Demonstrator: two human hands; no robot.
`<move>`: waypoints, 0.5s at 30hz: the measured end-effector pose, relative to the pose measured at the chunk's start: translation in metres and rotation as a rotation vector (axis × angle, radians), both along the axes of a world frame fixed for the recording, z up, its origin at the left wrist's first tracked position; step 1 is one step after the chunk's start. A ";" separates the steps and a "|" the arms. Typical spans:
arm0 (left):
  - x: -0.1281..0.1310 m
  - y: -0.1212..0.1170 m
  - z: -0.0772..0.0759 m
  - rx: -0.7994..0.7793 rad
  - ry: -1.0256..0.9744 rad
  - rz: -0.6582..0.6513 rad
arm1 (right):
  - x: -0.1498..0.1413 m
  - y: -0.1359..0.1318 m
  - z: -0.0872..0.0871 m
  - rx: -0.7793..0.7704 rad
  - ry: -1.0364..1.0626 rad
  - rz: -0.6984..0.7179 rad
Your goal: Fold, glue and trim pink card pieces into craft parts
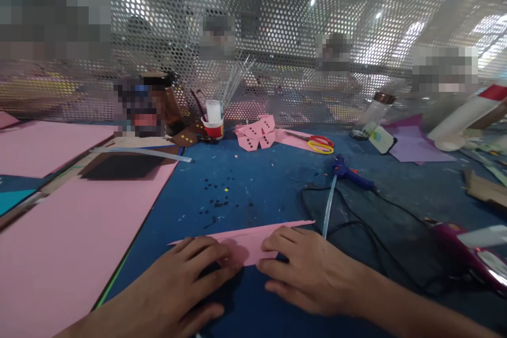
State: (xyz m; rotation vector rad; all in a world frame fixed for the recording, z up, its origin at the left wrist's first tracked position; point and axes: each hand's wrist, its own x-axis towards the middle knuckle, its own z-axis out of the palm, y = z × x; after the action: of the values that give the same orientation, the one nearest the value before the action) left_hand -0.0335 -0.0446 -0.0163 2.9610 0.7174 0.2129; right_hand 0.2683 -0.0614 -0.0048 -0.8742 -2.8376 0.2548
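A folded pink paper strip [253,248] lies crosswise on the blue tabletop in front of me, its long upper edge slightly raised. My left hand [198,269] holds its left part with bent fingers pressed onto it, while the thumb sits apart, lower down. On the right part, my right hand [304,266] grips the strip with curled fingertips near its lower edge. A gap of bare pink paper shows between the two hands. Parts of the strip beneath my fingers are hidden.
Large pink sheets [63,253] cover the left side, with a dark sheet [124,166] on them. Beyond are a pink paper butterfly [256,134], scissors [322,143] and a red-white cup [214,129]. At right lie a blue glue gun [352,174] and its black cord [368,232].
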 end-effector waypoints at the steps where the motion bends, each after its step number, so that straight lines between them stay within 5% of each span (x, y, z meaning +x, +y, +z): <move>1: 0.000 0.000 -0.001 -0.004 0.001 0.008 | 0.000 0.000 0.000 0.002 0.000 0.003; 15: -0.001 0.003 -0.007 0.076 -0.022 -0.007 | -0.001 0.000 0.000 0.036 0.006 0.001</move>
State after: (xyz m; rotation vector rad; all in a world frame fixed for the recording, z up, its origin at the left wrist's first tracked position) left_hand -0.0349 -0.0417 -0.0238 3.0268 0.7124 0.2773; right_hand 0.2675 -0.0611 -0.0045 -0.8632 -2.8279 0.2049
